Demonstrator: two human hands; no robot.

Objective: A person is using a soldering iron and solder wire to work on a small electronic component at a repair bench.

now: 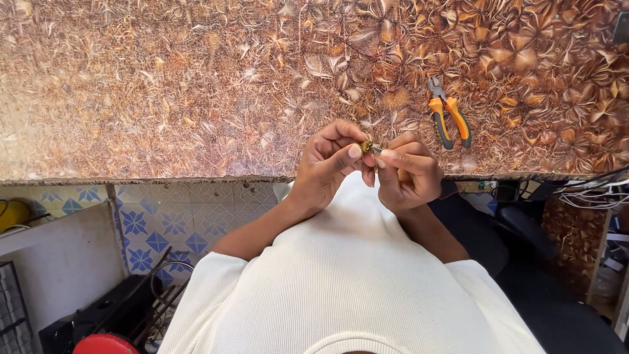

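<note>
small brass-coloured part [367, 147] pinched between both hands at the near table edge | left hand [325, 164] fingers curled, thumb and forefinger gripping it | right hand [407, 172] fingers closed on its other end | orange-handled pliers [448, 113] lie near, to the right on the brown leaf-patterned table [164, 92] | cables [593, 190] far right
</note>
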